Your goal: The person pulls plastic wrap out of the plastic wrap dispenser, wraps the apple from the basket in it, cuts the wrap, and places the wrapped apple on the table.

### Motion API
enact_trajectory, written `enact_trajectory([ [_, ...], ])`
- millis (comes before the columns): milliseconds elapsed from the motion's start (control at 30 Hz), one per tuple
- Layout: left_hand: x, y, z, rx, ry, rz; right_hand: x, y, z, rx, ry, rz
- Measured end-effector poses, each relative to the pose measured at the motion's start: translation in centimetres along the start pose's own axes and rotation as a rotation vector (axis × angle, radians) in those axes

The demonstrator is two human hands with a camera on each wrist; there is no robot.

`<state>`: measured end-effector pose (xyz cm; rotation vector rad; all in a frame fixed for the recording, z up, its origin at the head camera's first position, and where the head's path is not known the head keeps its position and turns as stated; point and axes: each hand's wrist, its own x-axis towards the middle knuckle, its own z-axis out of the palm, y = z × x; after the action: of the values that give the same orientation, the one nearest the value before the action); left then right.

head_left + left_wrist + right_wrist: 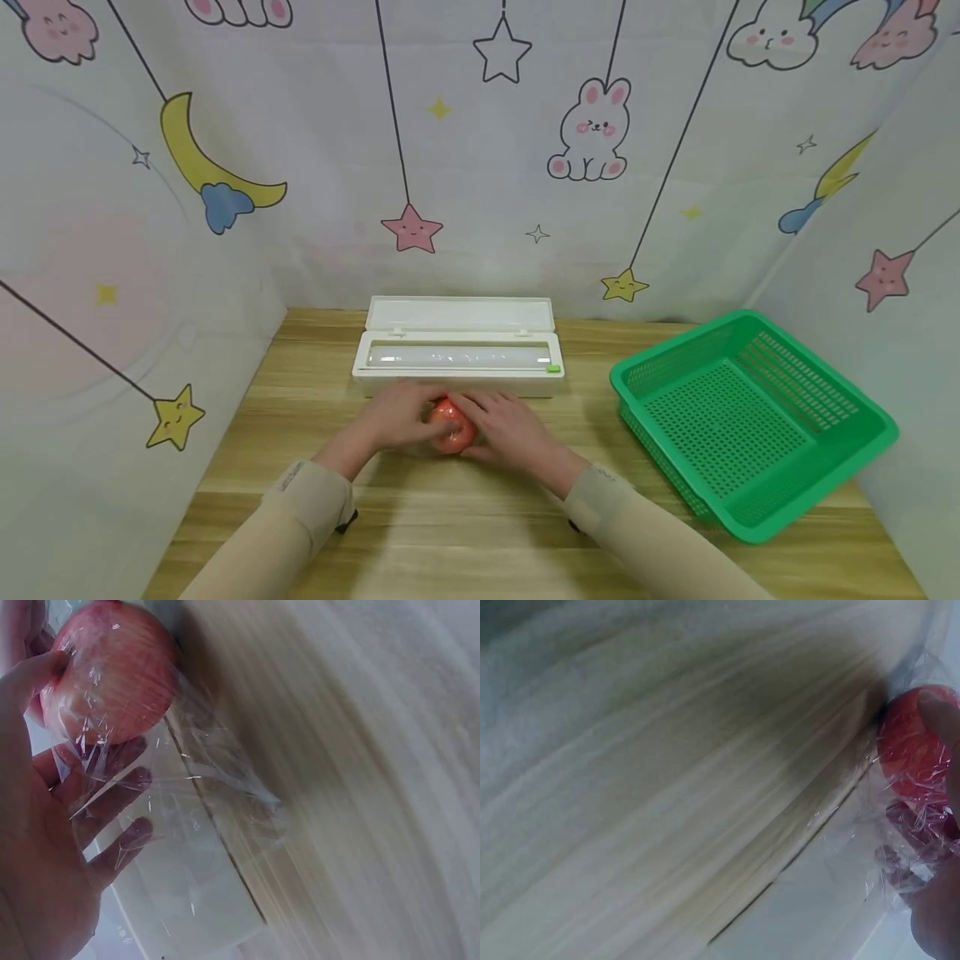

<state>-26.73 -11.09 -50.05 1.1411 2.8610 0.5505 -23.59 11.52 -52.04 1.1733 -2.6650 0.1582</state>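
Note:
A red apple (453, 425) is held between both hands in the middle of the table, with clear cling film (221, 769) around it. My left hand (401, 415) grips it from the left, thumb against its side; in the left wrist view the other fingers show through the loose film. From the right, my right hand (516, 432) holds the apple, its thumb on the skin and its fingers behind crinkled film in the right wrist view. A loose tail of film hangs off the apple in the left wrist view.
Just behind the hands stands a white cling film dispenser (459, 387), its lid (459, 313) raised, with a roll inside and a small green slider (553, 367). A green plastic basket (757, 533) sits at the right on the wooden table (457, 542). Printed cloth walls enclose the table.

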Motion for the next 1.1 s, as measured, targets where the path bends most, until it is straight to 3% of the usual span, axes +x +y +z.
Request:
enact_trajectory([
  [133,-0.7,0.2,0.0,0.11,0.037,0.008,0.3,0.3,0.0,0.086,-0.023,0.025],
  [300,-1.6,0.7,-0.1,0.234,0.078,0.071,0.4,0.9,-0.1,0.159,-0.076,0.063],
  [533,-2.0,0.6,0.3,0.311,0.067,0.127,0.8,1.2,-0.6,0.304,-0.16,0.108],
  [767,-2.3,0.1,1.0,0.219,0.045,0.076,0.8,1.2,-0.3,0.442,-0.155,0.091],
  [1100,-2.3,-0.3,1.2,0.072,0.044,0.011,-0.5,1.5,0.1,0.321,-0.177,0.108],
])
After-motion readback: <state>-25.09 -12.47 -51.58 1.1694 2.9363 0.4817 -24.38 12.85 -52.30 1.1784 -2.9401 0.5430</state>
